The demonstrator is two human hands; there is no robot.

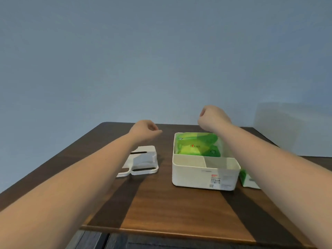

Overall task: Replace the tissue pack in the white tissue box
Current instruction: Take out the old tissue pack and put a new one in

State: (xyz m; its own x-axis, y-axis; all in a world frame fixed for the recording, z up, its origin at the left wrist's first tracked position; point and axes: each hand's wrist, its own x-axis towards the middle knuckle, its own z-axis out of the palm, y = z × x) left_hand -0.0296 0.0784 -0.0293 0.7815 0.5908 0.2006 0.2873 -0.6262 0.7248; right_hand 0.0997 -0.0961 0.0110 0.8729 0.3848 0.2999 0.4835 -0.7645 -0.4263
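Observation:
The white tissue box stands open on the brown table, right of centre. A green tissue pack lies inside its rear compartment; two small front compartments look bare. The box's white lid, with slots, lies flat on the table to the left. Another green and white pack peeks out behind my right forearm, right of the box. My left hand hovers above the lid's far end, fingers curled, holding nothing. My right hand is raised above the box's back edge in a loose fist, holding nothing.
A plain blue-grey wall rises behind the table. The table's front edge runs across the lower part of the view, with a dark floor below it. A pale box-like shape stands against the wall at the right.

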